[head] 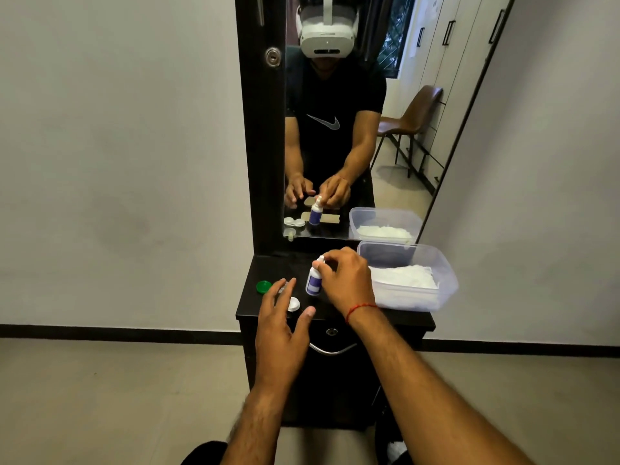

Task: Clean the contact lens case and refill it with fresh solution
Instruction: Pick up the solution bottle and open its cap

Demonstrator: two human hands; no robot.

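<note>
A small white solution bottle with a purple label stands tilted on the black dresser top. My right hand grips it near the top, fingers around its white cap. My left hand hovers with fingers spread over the clear contact lens case, whose white well shows between thumb and fingers; most of the case is hidden under the hand. A green cap lies on the top to the left of my left hand.
A clear plastic tub with white tissues sits at the right of the dresser top. A tall mirror rises behind and reflects the person and the objects. A drawer handle is below the front edge.
</note>
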